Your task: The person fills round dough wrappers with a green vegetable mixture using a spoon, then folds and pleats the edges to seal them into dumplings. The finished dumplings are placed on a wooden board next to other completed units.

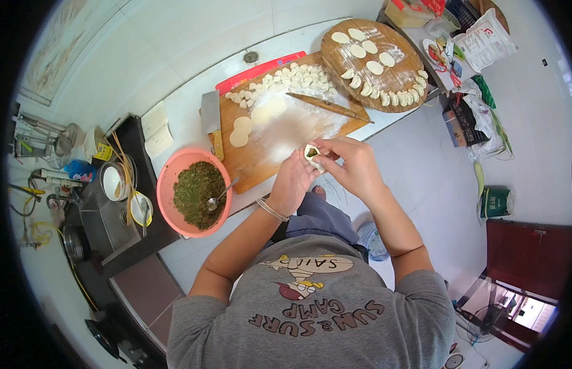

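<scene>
Above the front edge of the counter, my left hand (291, 184) cradles a partly folded dumpling (311, 161) with green filling showing in its opening. My right hand (355, 165) pinches the dumpling's wrapper edge from the other side. Beyond the hands lies a floured wooden cutting board (242, 171) with round dough wrappers (240, 132), many small dough pieces (298, 77) and a rolling pin (326, 106). To the left, a pink bowl (163, 195) holds chopped green filling (195, 184) and a metal spoon (214, 203).
A cleaver (210, 114) lies along the board's left edge. At the far right, a round wooden board (397, 69) carries flat wrappers and a curved row of folded dumplings (384, 98). A stove and sink counter (101, 227) runs along the left; bags and a green box (496, 202) stand right.
</scene>
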A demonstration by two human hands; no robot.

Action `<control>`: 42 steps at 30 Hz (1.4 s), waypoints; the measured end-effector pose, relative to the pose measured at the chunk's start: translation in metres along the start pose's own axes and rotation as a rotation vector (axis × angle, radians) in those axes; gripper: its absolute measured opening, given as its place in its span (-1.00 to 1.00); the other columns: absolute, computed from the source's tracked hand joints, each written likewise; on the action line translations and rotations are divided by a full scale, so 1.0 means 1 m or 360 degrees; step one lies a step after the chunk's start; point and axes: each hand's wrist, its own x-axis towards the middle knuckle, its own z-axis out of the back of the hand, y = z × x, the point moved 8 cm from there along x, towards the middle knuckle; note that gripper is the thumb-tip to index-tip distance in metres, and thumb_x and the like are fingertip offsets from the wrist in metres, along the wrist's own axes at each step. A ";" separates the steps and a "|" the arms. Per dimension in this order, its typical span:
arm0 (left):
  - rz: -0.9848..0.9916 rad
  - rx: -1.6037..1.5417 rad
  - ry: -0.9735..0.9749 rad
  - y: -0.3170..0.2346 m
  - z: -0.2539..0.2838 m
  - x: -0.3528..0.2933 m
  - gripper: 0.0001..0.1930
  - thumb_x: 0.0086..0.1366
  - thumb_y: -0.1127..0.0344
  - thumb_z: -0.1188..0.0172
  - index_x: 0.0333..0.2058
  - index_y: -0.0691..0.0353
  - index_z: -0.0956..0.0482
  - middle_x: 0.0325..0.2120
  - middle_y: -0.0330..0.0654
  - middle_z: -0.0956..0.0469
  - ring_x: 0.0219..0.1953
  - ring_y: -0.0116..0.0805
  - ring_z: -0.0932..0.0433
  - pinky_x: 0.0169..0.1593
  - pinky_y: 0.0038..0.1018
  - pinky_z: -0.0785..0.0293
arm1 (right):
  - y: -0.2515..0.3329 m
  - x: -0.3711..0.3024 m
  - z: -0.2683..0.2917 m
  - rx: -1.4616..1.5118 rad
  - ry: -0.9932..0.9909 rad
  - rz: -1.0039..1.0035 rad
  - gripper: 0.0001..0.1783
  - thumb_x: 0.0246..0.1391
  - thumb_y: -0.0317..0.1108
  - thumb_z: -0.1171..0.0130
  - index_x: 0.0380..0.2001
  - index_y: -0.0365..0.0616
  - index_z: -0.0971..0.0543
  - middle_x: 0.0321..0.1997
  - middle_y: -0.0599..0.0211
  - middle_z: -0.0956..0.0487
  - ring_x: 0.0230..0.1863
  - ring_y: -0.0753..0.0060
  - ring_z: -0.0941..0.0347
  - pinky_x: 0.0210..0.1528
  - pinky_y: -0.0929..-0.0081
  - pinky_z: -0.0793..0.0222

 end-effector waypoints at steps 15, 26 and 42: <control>0.0029 -0.0061 -0.0124 0.044 -0.044 0.060 -0.38 0.37 -0.08 0.37 0.17 0.34 -0.12 0.08 -0.16 -0.32 0.10 -0.32 -0.31 0.18 -0.36 -0.16 | -0.038 0.008 0.076 -0.0169 -0.0091 0.0537 -0.94 -0.13 -0.46 -0.20 -0.51 -0.18 -0.54 -0.47 0.31 -0.50 -0.40 0.22 -0.47 -0.40 0.37 -0.42; 0.0122 0.0064 -0.0047 0.027 -0.032 0.063 -0.37 0.37 -0.06 0.42 0.16 0.39 -0.12 0.09 -0.07 -0.33 0.12 -0.23 -0.33 0.21 -0.28 -0.16 | -0.031 0.021 0.061 -0.0316 -0.0115 0.0577 -0.89 -0.17 -0.44 -0.24 -0.49 -0.18 -0.55 -0.48 0.28 -0.46 -0.41 0.21 -0.43 -0.39 0.36 -0.37; 0.0206 0.0011 0.0134 0.002 -0.026 0.062 -0.42 0.37 -0.08 0.34 0.07 0.36 -0.24 0.00 -0.10 -0.39 0.05 -0.26 -0.38 0.14 -0.28 -0.25 | 0.000 0.037 0.047 -0.0457 0.0024 0.1019 -0.84 -0.23 -0.43 -0.11 -0.45 -0.12 -0.54 -0.49 0.38 -0.41 -0.37 0.33 -0.42 -0.33 0.43 -0.37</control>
